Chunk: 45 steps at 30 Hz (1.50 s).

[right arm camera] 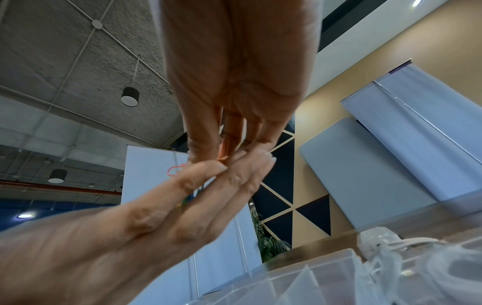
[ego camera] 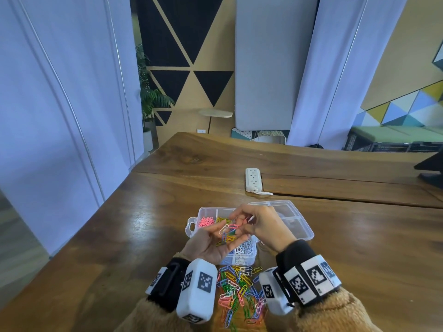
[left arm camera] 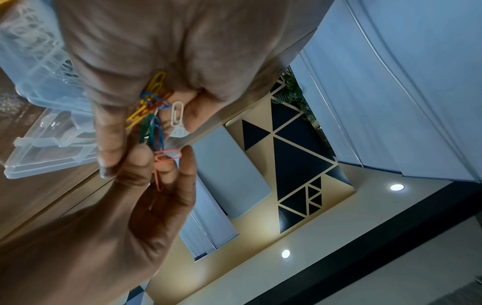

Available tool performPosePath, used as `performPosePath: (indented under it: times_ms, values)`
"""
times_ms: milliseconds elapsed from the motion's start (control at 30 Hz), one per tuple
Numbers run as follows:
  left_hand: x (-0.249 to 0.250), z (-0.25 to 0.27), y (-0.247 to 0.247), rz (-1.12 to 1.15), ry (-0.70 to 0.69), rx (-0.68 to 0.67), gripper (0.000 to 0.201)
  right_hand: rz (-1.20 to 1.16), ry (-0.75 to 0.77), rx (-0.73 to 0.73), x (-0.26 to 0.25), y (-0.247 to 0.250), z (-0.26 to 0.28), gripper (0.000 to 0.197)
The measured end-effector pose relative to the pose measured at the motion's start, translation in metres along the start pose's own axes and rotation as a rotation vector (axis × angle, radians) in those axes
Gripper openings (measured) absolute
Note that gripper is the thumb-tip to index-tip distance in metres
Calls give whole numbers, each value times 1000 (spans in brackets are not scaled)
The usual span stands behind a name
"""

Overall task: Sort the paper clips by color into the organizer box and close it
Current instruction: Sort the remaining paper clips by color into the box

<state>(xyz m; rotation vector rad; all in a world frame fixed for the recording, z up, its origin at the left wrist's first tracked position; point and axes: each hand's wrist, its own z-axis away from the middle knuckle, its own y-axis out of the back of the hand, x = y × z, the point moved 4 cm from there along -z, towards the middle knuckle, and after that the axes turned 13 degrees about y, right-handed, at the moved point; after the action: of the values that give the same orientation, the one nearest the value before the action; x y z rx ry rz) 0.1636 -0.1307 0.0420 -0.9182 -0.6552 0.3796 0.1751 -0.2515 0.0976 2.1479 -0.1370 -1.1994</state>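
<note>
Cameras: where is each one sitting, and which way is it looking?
Head: worn on the head, looks forward and down at the wooden table, the clear plastic organizer box, both hands and both furry brown sleeves.
Left wrist: on the left wrist, looks along the left hand up towards wall and ceiling; right hand above.
Right wrist: on the right wrist, looks up along the right hand at the ceiling; left hand below.
Shared: all show the pink paper clip pinched between the hands.

Two hands (ego camera: 211, 243) are seen, one organizer box (ego camera: 300, 232), one power strip (ego camera: 253, 179) and one loose pile of clips (ego camera: 239, 293) too many to be counted
</note>
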Motion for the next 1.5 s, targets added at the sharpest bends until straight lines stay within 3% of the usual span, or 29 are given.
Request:
performPosePath:
  times_ms: [267, 400, 467, 533, 600, 667, 733, 767, 867, 900, 933, 1033, 1233, 1300, 1400, 1500]
  values:
    - [9, 7, 8, -136, 25, 17, 30, -106, -32, 35, 15, -2, -9, 11]
    - [27, 17, 27, -139, -34, 39, 59, -271, -79, 84, 24, 5, -26, 19]
    - [37, 25, 40, -108, -97, 63, 67, -345, -108, 73, 27, 7, -41, 12]
    - [48, 31, 51, -88, -155, 45, 89, -351, -139, 14, 30, 4, -58, 8]
    - [57, 37, 58, -79, -209, 59, 89, -319, -191, -67, 34, -5, -74, 7]
    - [65, 42, 62, -37, -245, 98, 55, -278, -237, -142, 38, -16, -88, 7]
    - [70, 44, 65, -1, -246, 108, 45, -147, -251, -218, 40, -28, -101, 6]
    - [72, 45, 66, 8, -252, 114, 48, -41, -245, -256, 41, -34, -108, 8]
    - [74, 45, 65, -32, -255, 68, 95, 235, -216, -361, 35, -48, -120, 16]
    - [74, 44, 65, -51, -249, 70, 100, 273, -207, -400, 34, -52, -123, 18]
    - [75, 43, 66, -64, -247, 75, 94, 285, -206, -436, 34, -56, -124, 20]
    - [74, 40, 65, -34, -230, 111, 52, 283, -210, -485, 35, -62, -124, 23]
    - [77, 34, 76, -50, -212, 173, 51, 356, -139, -487, 40, -58, -124, 23]
    - [77, 34, 76, -49, -226, 164, 61, 392, -104, -472, 39, -56, -123, 22]
    - [77, 31, 76, -67, -234, 77, 100, 328, -67, -355, 35, -49, -122, 22]
    - [72, 24, 69, -95, -263, 52, 102, 249, 21, -306, 21, -41, -114, 26]
